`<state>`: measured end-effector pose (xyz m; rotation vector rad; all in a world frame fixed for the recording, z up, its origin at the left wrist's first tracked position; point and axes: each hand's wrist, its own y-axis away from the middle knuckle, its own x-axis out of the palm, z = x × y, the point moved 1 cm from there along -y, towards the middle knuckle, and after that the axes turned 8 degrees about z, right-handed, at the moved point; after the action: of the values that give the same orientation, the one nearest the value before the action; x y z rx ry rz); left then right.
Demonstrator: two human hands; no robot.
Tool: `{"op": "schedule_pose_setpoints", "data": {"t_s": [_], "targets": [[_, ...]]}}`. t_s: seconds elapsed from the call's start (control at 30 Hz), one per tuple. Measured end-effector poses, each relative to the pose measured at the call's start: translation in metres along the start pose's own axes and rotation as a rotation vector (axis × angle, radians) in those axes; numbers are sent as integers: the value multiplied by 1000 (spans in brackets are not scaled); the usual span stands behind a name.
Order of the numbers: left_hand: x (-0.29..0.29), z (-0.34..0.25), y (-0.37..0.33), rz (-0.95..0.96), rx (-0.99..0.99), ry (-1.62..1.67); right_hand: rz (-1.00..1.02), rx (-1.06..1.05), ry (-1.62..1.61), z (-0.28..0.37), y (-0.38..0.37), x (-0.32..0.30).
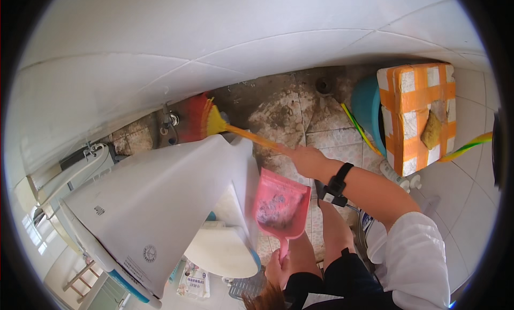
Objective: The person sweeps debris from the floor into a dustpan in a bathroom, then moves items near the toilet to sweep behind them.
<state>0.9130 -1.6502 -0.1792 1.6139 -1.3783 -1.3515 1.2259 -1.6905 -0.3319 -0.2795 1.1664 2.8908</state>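
Observation:
My right hand point(304, 159) is closed around the orange handle of a small broom point(251, 136). The broom's yellow head and red-orange bristles point(206, 114) reach to the left, down by the wall beside a metal pipe fitting point(170, 118). Low in front of me, my left hand point(276, 270) grips the short handle of a pink dustpan point(282, 205). Grey dust and fluff point(278, 209) lie in its pan. A dark band with a small device is strapped round my right wrist.
A large white appliance-like body point(155, 192) fills the left side. To the right, a foam box bound with orange tape point(417, 117) leans by a teal basin point(367, 109). The tiled floor point(281, 117) is stained brown near a round drain point(323, 85). A white bottle point(392, 173) lies below the box.

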Motion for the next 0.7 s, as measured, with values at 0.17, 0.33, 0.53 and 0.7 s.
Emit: {"op": "schedule_pose_setpoints", "data": {"t_s": [0.17, 0.33, 0.53, 0.7], "targets": [[-8, -11, 5, 3, 18, 61, 18, 194, 4, -18, 53, 3], [-9, -14, 8, 9, 109, 57, -255, 194, 138, -47, 128, 21], [-9, -9, 13, 21, 143, 82, -209, 182, -173, -18, 208, 20], [-7, -10, 14, 12, 154, 61, -249, 71, -439, -5, 188, 22]]}}
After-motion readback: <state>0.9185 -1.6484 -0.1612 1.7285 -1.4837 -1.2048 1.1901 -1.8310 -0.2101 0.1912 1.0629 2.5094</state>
